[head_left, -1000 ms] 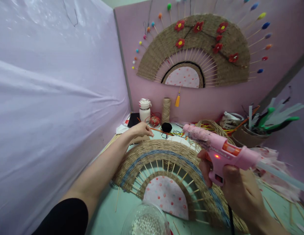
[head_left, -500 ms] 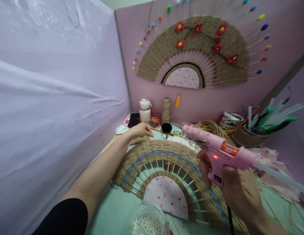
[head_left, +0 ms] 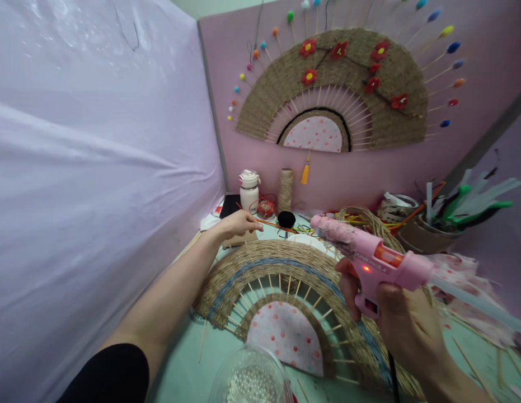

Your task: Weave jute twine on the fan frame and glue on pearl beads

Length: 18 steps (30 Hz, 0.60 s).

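Note:
My right hand (head_left: 411, 322) is wrapped round the handle of a pink glue gun (head_left: 375, 263), its red light lit and a clear glue stick (head_left: 474, 299) poking out behind. The nozzle points left, above the right part of a woven half-round fan (head_left: 260, 257) with a blue band and thin sticks. Beyond the fan's upper left edge, my left hand (head_left: 240, 223) has its fingertips pinched together; whatever they hold is too small to make out. At the fan's centre sits a white dotted half-circle of cloth (head_left: 283, 338).
A clear tub (head_left: 216, 378) of pearl beads (head_left: 252, 386) stands in front. Behind are a white bottle (head_left: 249, 193), a twine spool (head_left: 286, 190) and black yarn (head_left: 286, 219). On the right, a pot (head_left: 423, 232) holds green-handled tools. A decorated fan (head_left: 264, 101) hangs on the wall.
The glue gun has shifted slightly left in my right hand. My left hand stays pinched in almost the same place, and the fan has not visibly moved.

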Tool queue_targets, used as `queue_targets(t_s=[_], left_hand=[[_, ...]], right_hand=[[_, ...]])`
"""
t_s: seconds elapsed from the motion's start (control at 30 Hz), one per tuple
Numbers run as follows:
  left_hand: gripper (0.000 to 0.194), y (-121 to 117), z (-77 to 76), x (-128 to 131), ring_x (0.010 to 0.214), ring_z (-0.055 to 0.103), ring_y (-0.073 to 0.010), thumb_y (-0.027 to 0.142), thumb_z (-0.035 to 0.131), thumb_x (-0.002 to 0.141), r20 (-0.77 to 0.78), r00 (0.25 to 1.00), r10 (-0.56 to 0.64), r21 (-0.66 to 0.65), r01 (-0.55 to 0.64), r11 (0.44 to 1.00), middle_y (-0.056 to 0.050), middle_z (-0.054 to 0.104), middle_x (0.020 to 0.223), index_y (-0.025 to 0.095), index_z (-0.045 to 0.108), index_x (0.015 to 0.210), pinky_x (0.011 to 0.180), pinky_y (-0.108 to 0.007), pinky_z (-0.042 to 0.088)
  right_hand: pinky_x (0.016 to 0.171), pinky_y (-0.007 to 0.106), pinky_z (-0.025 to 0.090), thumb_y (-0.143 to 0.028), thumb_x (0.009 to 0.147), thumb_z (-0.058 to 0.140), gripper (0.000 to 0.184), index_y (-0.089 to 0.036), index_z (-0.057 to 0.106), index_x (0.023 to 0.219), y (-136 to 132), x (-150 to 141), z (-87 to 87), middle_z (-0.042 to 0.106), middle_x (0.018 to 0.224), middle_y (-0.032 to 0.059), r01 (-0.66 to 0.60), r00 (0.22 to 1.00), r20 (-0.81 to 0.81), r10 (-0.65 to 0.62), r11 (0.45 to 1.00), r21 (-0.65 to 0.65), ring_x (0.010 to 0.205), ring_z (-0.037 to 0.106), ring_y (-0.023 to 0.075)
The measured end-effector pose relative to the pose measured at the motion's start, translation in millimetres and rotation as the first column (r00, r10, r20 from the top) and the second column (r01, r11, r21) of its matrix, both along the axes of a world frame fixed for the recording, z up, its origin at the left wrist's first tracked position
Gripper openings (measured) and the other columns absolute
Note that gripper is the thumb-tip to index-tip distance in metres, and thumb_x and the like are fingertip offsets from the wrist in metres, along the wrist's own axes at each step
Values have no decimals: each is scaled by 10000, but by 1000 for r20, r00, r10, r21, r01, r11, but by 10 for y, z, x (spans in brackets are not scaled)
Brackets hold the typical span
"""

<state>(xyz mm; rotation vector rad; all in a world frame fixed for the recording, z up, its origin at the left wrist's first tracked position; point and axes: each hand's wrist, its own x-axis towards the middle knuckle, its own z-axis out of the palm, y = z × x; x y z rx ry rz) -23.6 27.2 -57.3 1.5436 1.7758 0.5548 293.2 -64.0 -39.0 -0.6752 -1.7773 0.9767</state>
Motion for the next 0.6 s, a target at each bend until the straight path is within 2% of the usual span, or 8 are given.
queue_targets(t_s=[0.1,0.23,0.37,0.47,0.53,0.6], left_hand=[[480,-3,-15,3,429,280,-52,577,685,600,24,999,-30,-2,30,1000,4,519,611,161,738,834,402,-236,147],[464,5,-29,-2,412,265,-44,580,674,615,60,996,-62,5,62,998,13,500,628,169,737,822,393,-244,127],[476,-14,0,15,402,240,-40,582,700,583,80,996,-40,-23,42,999,25,474,603,165,736,810,387,-249,103],[427,-47,32,41,402,243,-38,521,753,551,143,989,26,-43,-20,999,31,463,554,151,729,762,390,-242,104],[366,-67,53,57,399,250,-34,439,798,524,254,961,112,-71,-97,993,39,445,515,135,714,709,387,-230,104],[288,-80,86,66,391,245,-27,336,812,544,452,862,230,-115,-200,973,47,420,495,119,691,690,371,-209,93]], right_hand=[[403,306,339,-602,890,313,457,-260,594,1002,4,1,-9,491,484,-3,-22,1000,1,22,999,-33,407,426,167],[420,302,308,-594,891,319,461,-239,592,1000,-18,3,-4,494,494,2,-27,1000,7,27,997,-78,420,405,160],[438,299,308,-641,873,288,556,-190,593,987,-33,6,-2,497,494,2,-23,1000,10,24,995,-95,433,407,157],[447,289,307,-675,855,283,611,-165,595,979,-44,-2,12,488,489,-8,-20,999,23,22,995,-96,437,402,147],[456,287,300,-698,838,293,634,-160,604,961,-57,-13,29,479,492,-11,6,999,34,-2,992,-124,445,398,144],[475,292,309,-721,821,293,658,-160,613,943,-70,-25,44,474,495,-11,22,999,41,-16,988,-153,456,395,145]])
